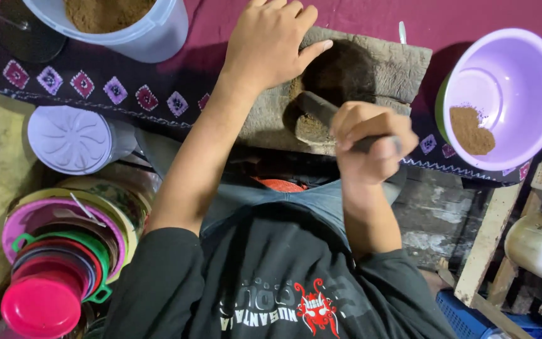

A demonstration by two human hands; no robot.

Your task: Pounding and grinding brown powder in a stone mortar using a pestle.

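Note:
A grey stone mortar slab (396, 69) lies on a maroon patterned cloth (158, 94), with brown ground matter in its hollow (312, 125). My right hand (374, 141) is closed around a dark stone pestle (315, 108), whose end rests in the hollow. Flat on the slab's far left edge lies my left hand (271, 41), fingers spread, thumb at the hollow's rim.
A lilac plastic bowl (515, 56) with a little brown powder (470, 130) sits at the right. A white bucket (152, 34) of brown powder stands at top left. A white lidded jar (73, 139) and stacked coloured bowls (58, 263) are at the left. A metal pot (541, 245) is lower right.

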